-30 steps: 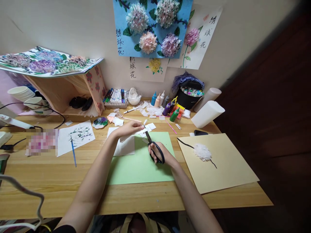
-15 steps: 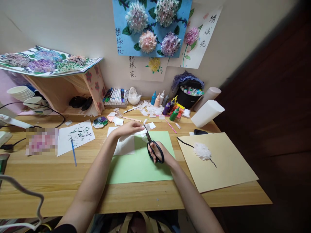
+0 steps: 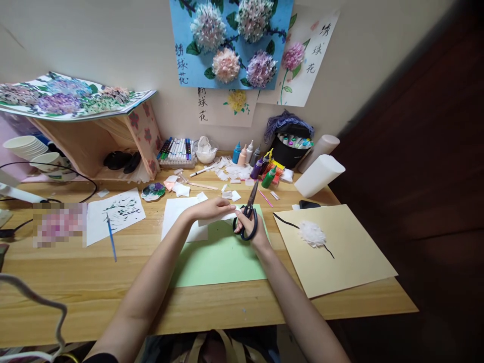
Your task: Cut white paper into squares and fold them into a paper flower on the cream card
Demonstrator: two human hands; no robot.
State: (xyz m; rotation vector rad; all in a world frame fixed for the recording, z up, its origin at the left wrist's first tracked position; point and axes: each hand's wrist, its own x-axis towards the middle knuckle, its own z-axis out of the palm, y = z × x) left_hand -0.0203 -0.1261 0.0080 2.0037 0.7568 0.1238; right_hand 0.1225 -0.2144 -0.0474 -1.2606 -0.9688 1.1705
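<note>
My left hand (image 3: 216,206) is closed on a folded strip of white paper (image 3: 219,218), held over the green sheet (image 3: 219,259). In my right hand (image 3: 256,233) is a pair of scissors (image 3: 249,209) with dark handles. Their blades look closed and point up, away from the paper. The fingertips of my right hand reach the right end of the strip, close to my left fingertips. Under my left wrist lies a flat white sheet (image 3: 174,217). Small white paper scraps (image 3: 230,195) lie just beyond the green sheet.
To the right, a cream board (image 3: 348,252) bears a white paper flower (image 3: 312,234) and black stem lines. Paint bottles (image 3: 249,154), markers (image 3: 177,151) and a paper roll (image 3: 319,176) stand along the back. Left are a paintbrush (image 3: 112,239) and a paint palette (image 3: 153,191).
The scissors have left the paper's edge and swung from pointing up-left to up-right. My right hand has moved up to the strip's end. My left hand has shifted slightly right.
</note>
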